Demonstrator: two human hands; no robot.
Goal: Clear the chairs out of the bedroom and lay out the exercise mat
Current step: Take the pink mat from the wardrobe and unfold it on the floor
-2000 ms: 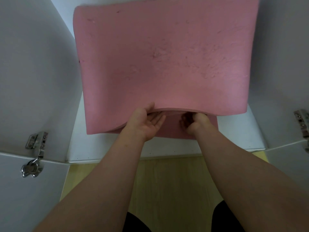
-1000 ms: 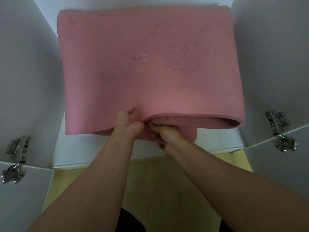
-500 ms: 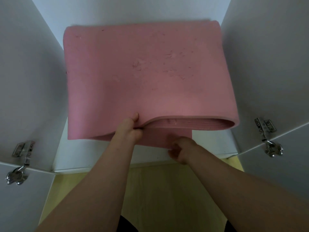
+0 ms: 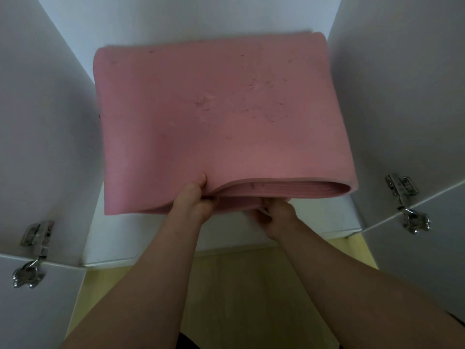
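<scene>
Lower centre: left hand point(image 4: 195, 201) pinches the near edge of the folded pink foam exercise mat point(image 4: 214, 117), thumb on top. Right hand point(image 4: 276, 214) grips the lower layer from beneath. Mat fills centre frame inside the white cabinet point(image 4: 377, 96); chrome hinges point(image 4: 32, 253) low on both sides.

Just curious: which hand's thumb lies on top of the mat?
The left hand; the right hand grips the pink mat's lower layer instead.

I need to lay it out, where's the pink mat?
Head view, centre: the mat lies folded on the white shelf between the cabinet walls, left hand and right hand holding its near edge.
</scene>
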